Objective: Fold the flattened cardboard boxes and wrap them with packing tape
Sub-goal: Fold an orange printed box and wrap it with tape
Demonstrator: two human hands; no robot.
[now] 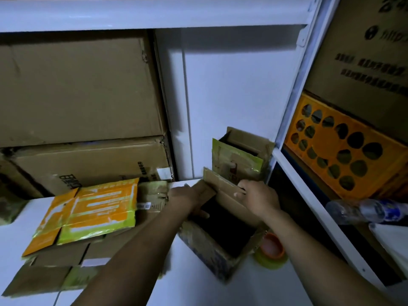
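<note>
Hands are both on the open box [205,252], which stands on the white worktop [198,290] right in front of me. From my remote view, the left hand [187,199] grips the box's left flap [206,191], with its thumb [203,215] lying along the inside of the dark opening. The right hand [258,199] has its fingers [241,191] curled over the edge of the far flap [223,184], which stands up between the two hands. The box sits slightly tilted with its top open, and I cannot make out anything in its dark inside.

Just beside the box's right wall, a roll of tape [272,250] lies flat on the worktop. It is yellowish with an orange core and partly hidden by the right forearm [309,250].

To the left, a stack of flattened boxes [88,213] lies on the worktop, the top one printed orange and green. Behind the hands a second box [240,157] stands upright with its top open. Large brown cartons [77,85] are stacked at the left rear. An orange crate [353,155] and a plastic bottle [364,210] are off to the right.
</note>
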